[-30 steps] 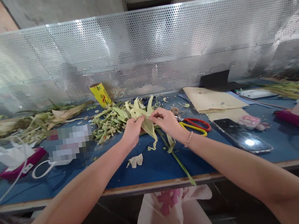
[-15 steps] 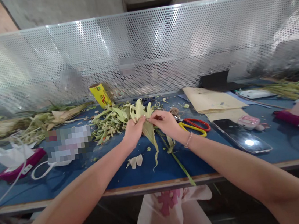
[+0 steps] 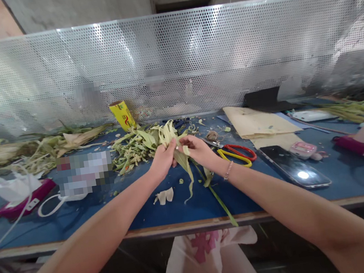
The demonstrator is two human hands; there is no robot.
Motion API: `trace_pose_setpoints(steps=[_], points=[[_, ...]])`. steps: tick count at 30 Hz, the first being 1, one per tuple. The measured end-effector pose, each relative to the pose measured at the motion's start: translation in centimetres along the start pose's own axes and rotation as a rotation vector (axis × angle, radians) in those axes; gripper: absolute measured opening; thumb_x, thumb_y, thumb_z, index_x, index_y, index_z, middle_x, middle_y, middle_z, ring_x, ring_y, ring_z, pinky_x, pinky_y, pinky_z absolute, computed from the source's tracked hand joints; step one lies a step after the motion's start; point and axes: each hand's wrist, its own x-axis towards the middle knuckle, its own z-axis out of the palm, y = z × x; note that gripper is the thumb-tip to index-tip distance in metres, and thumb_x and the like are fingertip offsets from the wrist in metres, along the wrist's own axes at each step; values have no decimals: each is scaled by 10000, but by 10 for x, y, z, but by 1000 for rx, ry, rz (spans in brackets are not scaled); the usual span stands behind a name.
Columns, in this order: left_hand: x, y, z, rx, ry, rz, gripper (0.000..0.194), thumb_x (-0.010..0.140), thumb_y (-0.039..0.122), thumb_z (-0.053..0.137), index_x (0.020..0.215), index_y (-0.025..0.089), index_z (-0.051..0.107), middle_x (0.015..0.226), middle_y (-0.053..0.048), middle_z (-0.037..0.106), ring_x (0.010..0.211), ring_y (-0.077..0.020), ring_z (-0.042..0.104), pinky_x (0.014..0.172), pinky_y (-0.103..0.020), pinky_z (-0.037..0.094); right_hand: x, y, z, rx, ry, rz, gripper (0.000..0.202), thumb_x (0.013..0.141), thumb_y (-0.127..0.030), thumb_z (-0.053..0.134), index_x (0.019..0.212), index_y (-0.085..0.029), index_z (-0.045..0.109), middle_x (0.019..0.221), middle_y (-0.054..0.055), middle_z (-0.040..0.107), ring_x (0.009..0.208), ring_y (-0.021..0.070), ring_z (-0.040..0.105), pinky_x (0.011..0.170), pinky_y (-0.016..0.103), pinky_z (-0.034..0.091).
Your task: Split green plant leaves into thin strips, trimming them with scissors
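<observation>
Pale green husk leaves are bunched between my two hands, with a thin curled tip hanging toward the table's front. My left hand is closed on the bunch from the left, thumb on top. From the right, my right hand pinches a leaf of the same bunch; a pale strip bends over its fingers. Behind my left hand lies a heap of green husk pieces. A long green stem runs from below my right hand to the front edge.
Red and yellow scissors, a twine ball, brown paper and a phone lie right. A yellow tube stands behind the heap. Purple power strips sit at both sides. A perforated metal screen closes off the back.
My right hand has turned slightly and shifted down, and a pale leaf now folds over its fingers. The upper leaves look more gathered, and the hanging tip has moved slightly left.
</observation>
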Motion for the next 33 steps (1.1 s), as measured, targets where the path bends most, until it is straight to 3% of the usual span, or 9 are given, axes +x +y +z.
trace_pose_setpoints(steps=[2, 5, 12, 16, 19, 23, 28, 33], points=[[0, -1, 0, 5, -28, 5, 373, 758, 467, 484, 538, 166, 463, 348, 40, 393, 305, -64, 359, 354, -203, 295, 1, 1, -1, 14, -30, 17, 180, 653, -348, 598, 724, -186, 562, 713, -1, 577, 654, 119, 521, 659, 279, 436], [2, -2, -1, -17, -39, 21, 295, 743, 416, 518, 592, 164, 503, 401, 33, 442, 354, -74, 406, 396, -208, 332, 1, -1, -4, 49, 39, 38, 151, 649, -317, 585, 717, -183, 575, 705, -5, 589, 648, 117, 526, 660, 274, 429], [1, -2, -4, 98, -60, 48, 330, 736, 384, 535, 507, 156, 472, 350, 42, 385, 327, -55, 341, 371, -201, 251, -1, -7, -4, 40, 34, 20, 166, 624, -324, 598, 682, -177, 550, 658, -17, 551, 599, 109, 489, 620, 261, 402], [0, 2, -1, -124, -69, -3, 313, 702, 357, 582, 504, 149, 455, 360, 51, 378, 323, -38, 321, 368, -190, 246, -3, -9, -5, 17, 99, -26, 116, 652, -299, 565, 643, -187, 536, 623, -19, 534, 581, 111, 472, 594, 258, 398], [4, 3, 0, -294, -40, -96, 301, 672, 336, 621, 520, 152, 437, 364, 64, 361, 310, -29, 289, 346, -183, 222, -6, -12, -5, 97, 79, -70, 93, 667, -286, 552, 670, -193, 555, 692, 4, 577, 628, 124, 510, 610, 268, 418], [7, 0, -3, -283, -39, -136, 297, 638, 324, 662, 523, 146, 454, 351, 72, 339, 309, -23, 274, 328, -173, 201, -6, -11, -7, 116, 16, -103, 125, 675, -321, 580, 729, -208, 577, 759, 16, 611, 709, 143, 554, 669, 291, 444], [2, 4, -1, -160, -46, -43, 236, 579, 285, 704, 561, 125, 532, 392, 67, 401, 357, -21, 337, 370, -157, 290, -2, -3, -7, 24, 33, -34, 259, 654, -366, 612, 850, -200, 579, 829, 25, 614, 746, 143, 550, 716, 299, 445], [-2, 12, 1, -177, -118, -68, 177, 576, 250, 697, 586, 121, 576, 504, 15, 532, 460, -59, 470, 481, -189, 417, -1, -5, -6, -5, -76, -34, 180, 692, -342, 572, 767, -185, 617, 735, 5, 598, 704, 141, 542, 687, 285, 441]])
